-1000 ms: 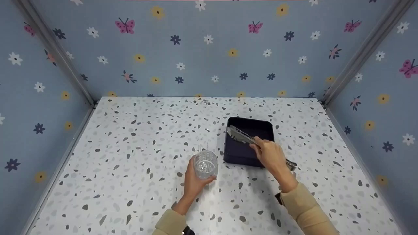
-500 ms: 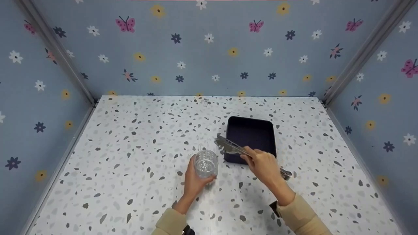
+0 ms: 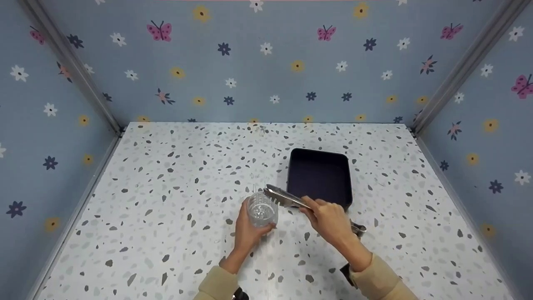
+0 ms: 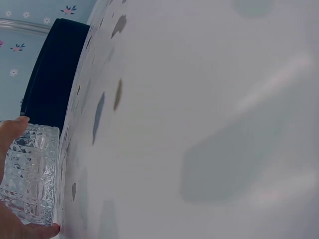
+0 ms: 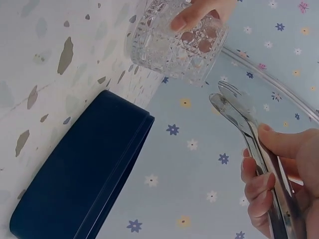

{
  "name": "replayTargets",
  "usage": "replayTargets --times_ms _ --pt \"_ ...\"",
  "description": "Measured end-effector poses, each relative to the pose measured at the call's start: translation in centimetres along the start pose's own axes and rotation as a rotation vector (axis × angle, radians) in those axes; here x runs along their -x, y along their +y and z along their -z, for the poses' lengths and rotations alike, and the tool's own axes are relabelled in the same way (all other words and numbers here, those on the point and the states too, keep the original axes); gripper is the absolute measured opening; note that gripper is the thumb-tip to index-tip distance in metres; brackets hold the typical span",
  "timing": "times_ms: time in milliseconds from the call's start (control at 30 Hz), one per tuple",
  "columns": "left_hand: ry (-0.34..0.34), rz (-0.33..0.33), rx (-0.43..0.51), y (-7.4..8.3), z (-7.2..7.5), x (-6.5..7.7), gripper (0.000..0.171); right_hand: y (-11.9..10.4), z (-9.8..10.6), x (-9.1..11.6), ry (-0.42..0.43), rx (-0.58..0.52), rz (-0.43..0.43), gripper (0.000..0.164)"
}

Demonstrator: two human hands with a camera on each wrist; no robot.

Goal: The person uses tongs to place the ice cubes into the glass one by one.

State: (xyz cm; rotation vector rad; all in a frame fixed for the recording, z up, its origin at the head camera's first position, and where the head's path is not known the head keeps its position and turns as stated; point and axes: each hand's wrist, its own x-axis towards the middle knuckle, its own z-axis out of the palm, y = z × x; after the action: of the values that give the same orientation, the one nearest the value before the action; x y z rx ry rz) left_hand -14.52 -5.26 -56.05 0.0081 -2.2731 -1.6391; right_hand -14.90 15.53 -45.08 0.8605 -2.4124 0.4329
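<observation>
A clear cut-glass tumbler stands upright on the speckled table, with the fingers and thumb of my left hand wrapped round its side. My right hand grips a pair of metal tongs by the middle. Their head overlaps the tumbler's far right rim in the head view. In the right wrist view the tongs have their two tips close together, and nothing shows between them. A dark navy square box, open at the top, lies just behind the right hand, which overlaps its near edge.
The white speckled table runs back to a blue flowered wall. Similar panels rise on the left and right, joined to it by grey corner strips.
The right hand has brought the tongs from over the dark box leftward and nearer the body, up to the tumbler's rim. The left hand and tumbler have stayed in place.
</observation>
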Motion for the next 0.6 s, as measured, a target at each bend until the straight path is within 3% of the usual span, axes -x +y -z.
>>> replayTargets --times_ms 400,600 --pt "-0.003 0.013 -0.007 -0.1 0.1 0.1 0.098 -0.7 -0.1 0.7 -0.029 0.015 0.001 0.032" --pt "0.031 -0.060 -0.036 -0.2 0.0 0.2 0.098 -0.6 -0.2 1.1 -0.019 0.007 -0.027 0.038"
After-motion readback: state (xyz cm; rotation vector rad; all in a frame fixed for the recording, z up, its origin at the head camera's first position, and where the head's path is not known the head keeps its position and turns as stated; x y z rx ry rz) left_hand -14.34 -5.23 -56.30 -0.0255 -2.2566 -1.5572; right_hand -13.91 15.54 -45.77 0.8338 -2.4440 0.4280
